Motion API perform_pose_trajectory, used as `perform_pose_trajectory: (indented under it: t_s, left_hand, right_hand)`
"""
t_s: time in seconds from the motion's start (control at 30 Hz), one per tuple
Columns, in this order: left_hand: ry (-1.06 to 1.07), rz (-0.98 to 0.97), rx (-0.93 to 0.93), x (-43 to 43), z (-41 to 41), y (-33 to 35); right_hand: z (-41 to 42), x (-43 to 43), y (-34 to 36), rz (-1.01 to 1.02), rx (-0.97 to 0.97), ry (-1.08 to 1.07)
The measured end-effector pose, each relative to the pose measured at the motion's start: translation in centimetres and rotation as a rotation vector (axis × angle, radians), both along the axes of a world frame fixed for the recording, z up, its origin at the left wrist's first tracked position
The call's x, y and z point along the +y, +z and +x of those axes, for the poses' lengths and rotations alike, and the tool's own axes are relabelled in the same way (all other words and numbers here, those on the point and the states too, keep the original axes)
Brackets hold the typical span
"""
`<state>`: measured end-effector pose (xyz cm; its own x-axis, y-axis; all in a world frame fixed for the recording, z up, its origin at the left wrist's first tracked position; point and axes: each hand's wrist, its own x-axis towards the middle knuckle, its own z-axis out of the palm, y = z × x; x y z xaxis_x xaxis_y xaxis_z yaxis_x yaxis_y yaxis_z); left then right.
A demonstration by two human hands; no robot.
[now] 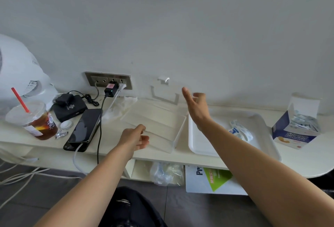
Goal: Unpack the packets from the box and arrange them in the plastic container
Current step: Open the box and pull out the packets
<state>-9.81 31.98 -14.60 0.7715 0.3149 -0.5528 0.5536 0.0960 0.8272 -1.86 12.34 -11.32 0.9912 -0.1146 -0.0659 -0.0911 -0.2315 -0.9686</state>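
Counter [307, 158]: pale, set against a grey-white wall, with open shelves under it.
Plastic container [159, 122]: clear, shallow and rectangular, nearly see-through, so the counter colour shows through it. It sits mid-counter at a slant, with its right wall just beside the tray. No packets are visible inside.
Tray [198, 142]: white with rounded corners, right of the container.
Loose packets [239, 131]: a small heap of white wrappers with blue print, lying on the tray toward its far right.
Box [296, 132]: blue and white card with a biscuit picture on the front. It stands at the right end of the counter, well apart from the container, with its top flap up. More white packets are crammed inside.
Left grip [136, 137]: at the container's near-left rim, thumb above and fingers curled below. The clear plastic makes it impossible to tell whether it actually pinches the rim.
Right grip [196, 107]: raised over the gap between container and tray, fingers straight and spread, holding nothing.
Left end of counter: an iced tea cup [34, 122] with a red straw, a dark phone [86, 125] and a wall socket [108, 81] with chargers plugged in.
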Motion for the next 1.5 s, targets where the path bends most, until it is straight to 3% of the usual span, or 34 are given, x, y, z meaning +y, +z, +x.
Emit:
perform_pose_trajectory:
  t_s: [0.2,0.43,0.53,0.6,0.67,0.7,0.77,0.83,0.97,1.17,1.3,1.37,1.5]
  left_hand:
    - [0.05,-0.098,0.001,-0.7,-0.2,0.1]
    - [-0.031,-0.081,0.0,-1.8,-0.2,0.3]
    - [-0.143,0.143,0.031,-2.1,-1.1,0.9]
    - [-0.209,0.5,-0.063,-2.2,-1.7,1.1]
    - [-0.196,0.962,-0.284,-2.6,-2.3,1.5]
    - [-0.192,1.089,-0.406,-3.0,-2.4,1.8]
    - [-0.343,1.184,-0.475,-4.0,-2.1,2.2]
    - [-0.515,1.262,-0.4,-5.3,-1.9,2.1]
    - [-0.571,1.41,-0.448,-8.3,-1.3,2.4]
    - [-0.597,1.263,-0.688,-15.4,0.4,2.6]
    - [-0.68,1.1,-0.734,-19.8,1.9,1.6]
    - [-0.781,1.037,-0.709,-21.5,2.6,0.7]
    - [-0.856,0.943,-0.635,-24.0,3.5,-0.8]
  right_hand:
    - [0.7,0.7,-3.3,-0.072,0.185,0.107]
    - [-0.3,0.7,-2.6,-0.122,0.177,0.354]
    - [-0.7,-0.1,-2.4,-0.195,0.184,0.392]
    - [-1.1,-0.8,-2.4,-0.199,0.189,0.396]
    - [-1.5,-1.4,-2.3,-0.174,0.204,0.414]
    - [-1.8,-1.8,-2.2,-0.178,0.198,0.42]
    - [-2.2,-2.4,-1.8,-0.213,0.171,0.414]
    - [-2.5,-3.5,-1.4,-0.223,0.151,0.411]
    - [-3.3,-7.7,-0.4,-0.227,0.131,0.372]
    - [-4.3,-16.9,0.7,-0.422,-0.012,-0.094]
    - [-5.5,-23.2,0.3,-0.597,-0.129,-0.449]
    - [-5.7,-25.6,-0.4,-0.668,-0.086,-0.496]
    - [-5.1,-28.0,-2.4,-0.953,0.153,-0.338]
